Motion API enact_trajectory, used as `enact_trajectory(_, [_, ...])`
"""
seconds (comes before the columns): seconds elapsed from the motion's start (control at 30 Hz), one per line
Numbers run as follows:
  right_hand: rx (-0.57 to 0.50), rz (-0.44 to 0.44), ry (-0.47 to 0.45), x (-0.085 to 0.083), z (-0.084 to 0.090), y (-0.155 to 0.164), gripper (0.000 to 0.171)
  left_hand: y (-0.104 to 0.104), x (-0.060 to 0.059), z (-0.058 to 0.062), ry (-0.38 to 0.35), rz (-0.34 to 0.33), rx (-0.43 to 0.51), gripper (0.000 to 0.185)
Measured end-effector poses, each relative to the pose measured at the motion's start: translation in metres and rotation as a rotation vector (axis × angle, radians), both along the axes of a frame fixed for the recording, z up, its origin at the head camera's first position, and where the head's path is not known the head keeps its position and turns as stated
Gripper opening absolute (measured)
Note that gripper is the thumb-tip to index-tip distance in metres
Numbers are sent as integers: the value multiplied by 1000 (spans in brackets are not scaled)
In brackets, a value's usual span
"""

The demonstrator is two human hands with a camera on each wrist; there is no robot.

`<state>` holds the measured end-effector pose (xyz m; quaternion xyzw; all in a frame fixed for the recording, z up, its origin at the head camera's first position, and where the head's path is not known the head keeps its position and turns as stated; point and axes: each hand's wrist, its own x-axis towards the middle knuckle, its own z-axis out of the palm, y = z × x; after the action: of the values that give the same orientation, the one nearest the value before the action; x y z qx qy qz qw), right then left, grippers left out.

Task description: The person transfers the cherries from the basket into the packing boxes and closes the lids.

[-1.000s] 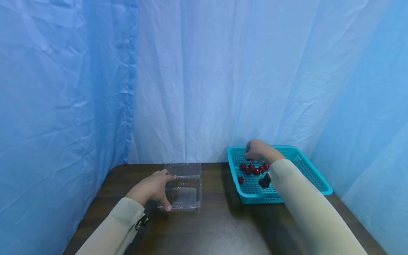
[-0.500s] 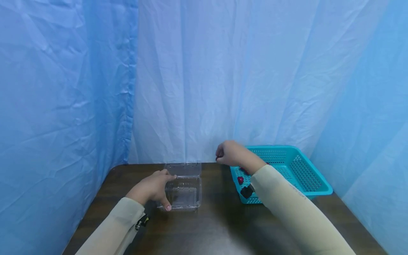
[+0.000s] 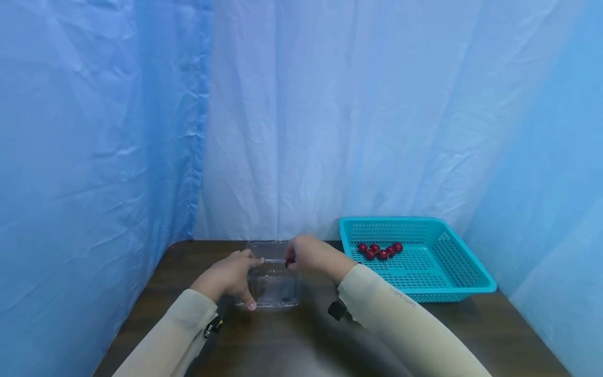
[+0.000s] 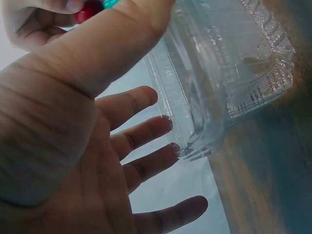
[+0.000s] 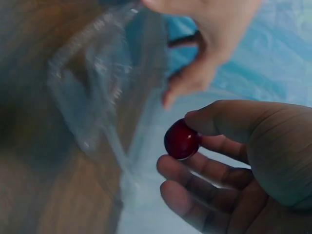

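Observation:
A dark red cherry (image 5: 182,140) is pinched between thumb and fingers of my right hand (image 3: 313,255), over the back right part of a clear plastic clamshell box (image 3: 296,293). The box's lid (image 3: 264,248) is folded back toward the curtain. My left hand (image 3: 228,277) spans the box's left side, thumb at the near corner and index finger at the far one. In the left wrist view its fingers (image 4: 146,126) are spread and nearly straight, fingertips right at the plastic. No fruit shows inside the box.
A turquoise perforated basket (image 3: 419,219) stands on the right of the dark wooden table (image 3: 264,345), with several cherries (image 3: 382,255) clustered at its left. Blue curtains (image 3: 301,115) hang behind and at both sides. My right forearm crosses in front of the basket.
My right hand has come left from over the basket to the box, carrying a cherry. The left hand stays at the box. The head view has shifted slightly.

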<state>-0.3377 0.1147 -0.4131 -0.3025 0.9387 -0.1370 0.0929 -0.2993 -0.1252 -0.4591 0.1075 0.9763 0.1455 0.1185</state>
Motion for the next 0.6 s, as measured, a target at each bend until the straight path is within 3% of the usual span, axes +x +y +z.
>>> enact_trajectory(0.27, [16, 69, 6, 3, -35, -24, 9, -3, 0, 0, 5, -17, 20, 123])
enact_trajectory(0.6, [15, 144, -27, 6, -62, -38, 15, -2, 0, 0, 14, -10, 9, 126])
